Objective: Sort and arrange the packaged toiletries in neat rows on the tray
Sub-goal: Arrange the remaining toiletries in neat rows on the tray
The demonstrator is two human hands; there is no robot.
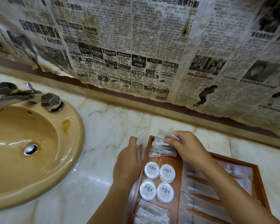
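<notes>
A wooden tray (pixel 258 172) lies on the marble counter at lower right. Several round white soap packets (pixel 158 181) sit in two rows on its left half. Clear plastic sachets (pixel 162 151) are stacked at the tray's far left corner. My right hand (pixel 187 146) pinches a clear sachet (pixel 167 135) over that stack. My left hand (pixel 128 160) hovers at the tray's left edge and grips another clear packet (pixel 141 140). More long clear packets (pixel 205 189) fill the tray's right half, partly hidden by my right forearm. White sachets (pixel 150 214) lie at the near left.
A tan sink basin (pixel 27 152) with chrome taps (pixel 50 101) takes up the left. The white marble counter (pixel 103 131) runs between sink and tray. Old newspaper (pixel 136 54) covers the wall behind, its torn lower edge hanging near the backsplash.
</notes>
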